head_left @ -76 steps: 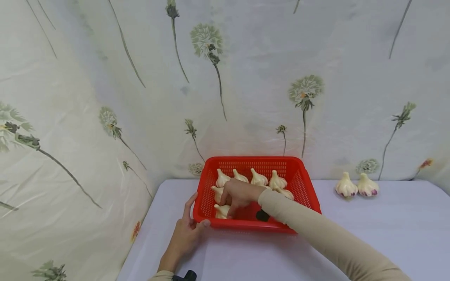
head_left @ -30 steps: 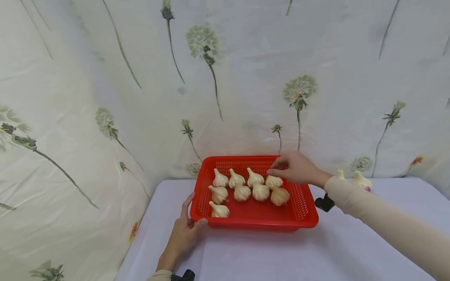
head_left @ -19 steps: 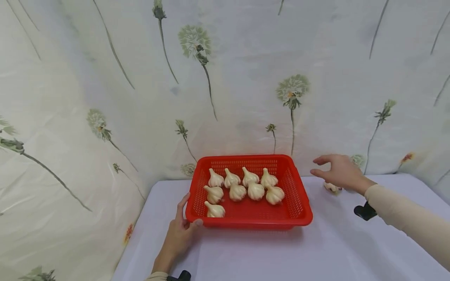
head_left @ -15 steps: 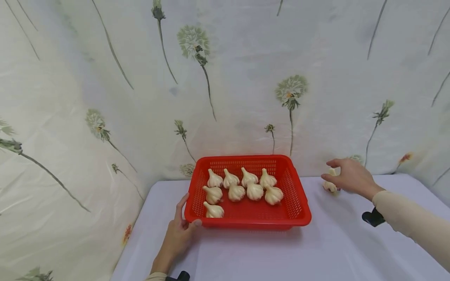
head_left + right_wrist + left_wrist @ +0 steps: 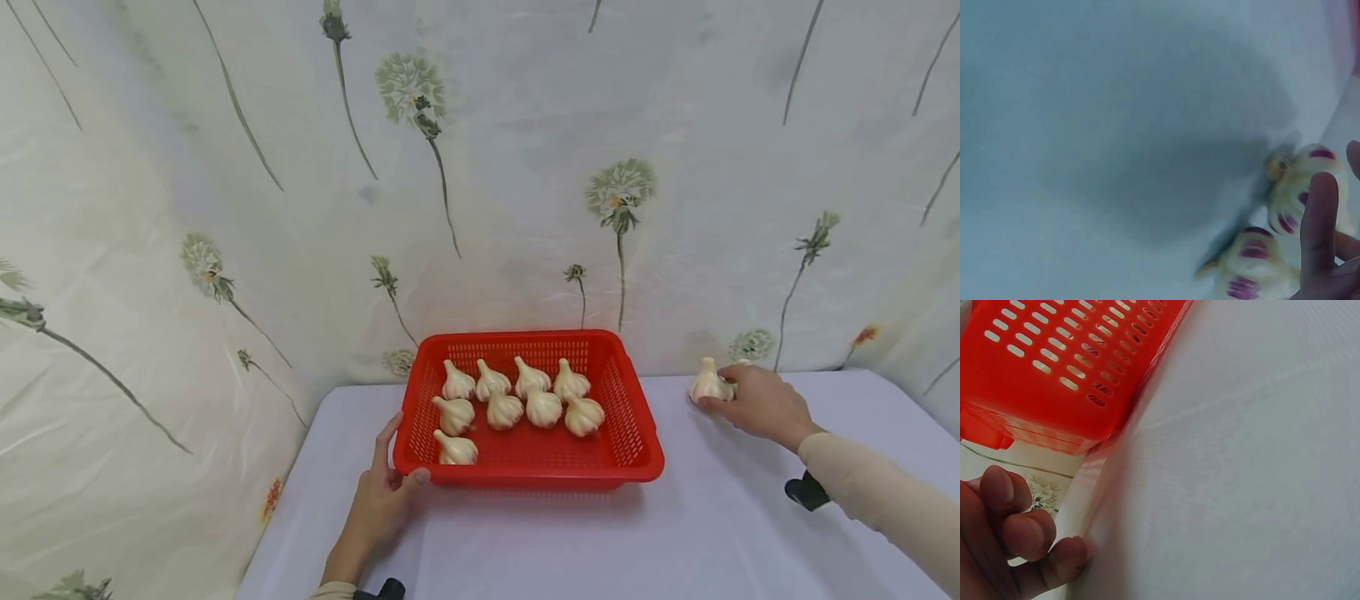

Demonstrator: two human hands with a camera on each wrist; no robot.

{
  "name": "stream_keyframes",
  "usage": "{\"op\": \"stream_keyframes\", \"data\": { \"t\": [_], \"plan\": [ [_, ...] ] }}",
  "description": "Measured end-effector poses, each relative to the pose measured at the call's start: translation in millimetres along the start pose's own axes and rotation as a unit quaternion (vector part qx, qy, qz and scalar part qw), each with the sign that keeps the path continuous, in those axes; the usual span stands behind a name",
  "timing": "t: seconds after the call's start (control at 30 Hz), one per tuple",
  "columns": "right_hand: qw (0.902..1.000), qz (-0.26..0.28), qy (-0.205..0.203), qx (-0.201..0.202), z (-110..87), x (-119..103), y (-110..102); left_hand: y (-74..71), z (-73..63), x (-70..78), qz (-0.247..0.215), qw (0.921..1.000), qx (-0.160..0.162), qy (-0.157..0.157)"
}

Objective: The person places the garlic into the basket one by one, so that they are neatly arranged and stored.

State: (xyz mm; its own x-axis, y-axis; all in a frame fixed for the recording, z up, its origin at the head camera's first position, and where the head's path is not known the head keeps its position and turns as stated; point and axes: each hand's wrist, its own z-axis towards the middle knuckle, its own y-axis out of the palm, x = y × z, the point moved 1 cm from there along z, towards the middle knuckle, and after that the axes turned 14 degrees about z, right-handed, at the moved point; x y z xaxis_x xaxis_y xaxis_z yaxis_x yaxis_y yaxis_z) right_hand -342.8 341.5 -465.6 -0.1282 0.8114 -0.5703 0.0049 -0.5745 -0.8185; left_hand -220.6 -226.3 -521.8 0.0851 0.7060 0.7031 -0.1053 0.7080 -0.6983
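Observation:
A red plastic basket [image 5: 543,477] stands on the table, with several white garlic bulbs [image 5: 543,408] in rows inside it. My left hand [image 5: 380,504] holds the basket's near left corner, thumb at the front rim and a finger along the left side. To the right of the basket, my right hand [image 5: 765,406] pinches a garlic bulb [image 5: 707,383] that is still on the table, neck up. In the right wrist view the thumb crosses that bulb's purple-streaked side. A second garlic bulb [image 5: 1252,269] is beside it, mostly hidden behind the hand in the head view.
A white cloth covers the table [image 5: 540,550]. Behind and to the left hangs a pale sheet [image 5: 517,167] printed with dandelions. Inside the basket, bare red floor shows at the front and right.
My right hand has left the basket, moved right, and lowered onto the nearer garlic bulb, closing its fingers on it. The left hand has stayed at the basket's corner.

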Motion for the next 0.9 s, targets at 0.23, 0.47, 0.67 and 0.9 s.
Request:
{"op": "stream_keyframes", "data": {
  "t": [0.23,0.47,0.67,0.9],
  "plan": [
    [0.9998,0.001,-0.003,0.018,1.9,4,9,-0.8,0.5,-0.1,-0.001,0.9999,0.006,0.010],
    [0.9995,-0.008,0.011,0.029,4.4,0,11,-1.1,1.8,0.8,0.004,0.9999,0.011,0.009],
    [0.9988,-0.018,0.022,0.040,3.0,-6,14,-0.8,1.4,-0.1,0.002,0.9997,0.015,0.017],
    [0.9976,-0.030,0.026,0.057,3.3,-7,22,0.2,0.4,-1.4,-0.001,0.9997,0.017,0.019]
  ]
}}
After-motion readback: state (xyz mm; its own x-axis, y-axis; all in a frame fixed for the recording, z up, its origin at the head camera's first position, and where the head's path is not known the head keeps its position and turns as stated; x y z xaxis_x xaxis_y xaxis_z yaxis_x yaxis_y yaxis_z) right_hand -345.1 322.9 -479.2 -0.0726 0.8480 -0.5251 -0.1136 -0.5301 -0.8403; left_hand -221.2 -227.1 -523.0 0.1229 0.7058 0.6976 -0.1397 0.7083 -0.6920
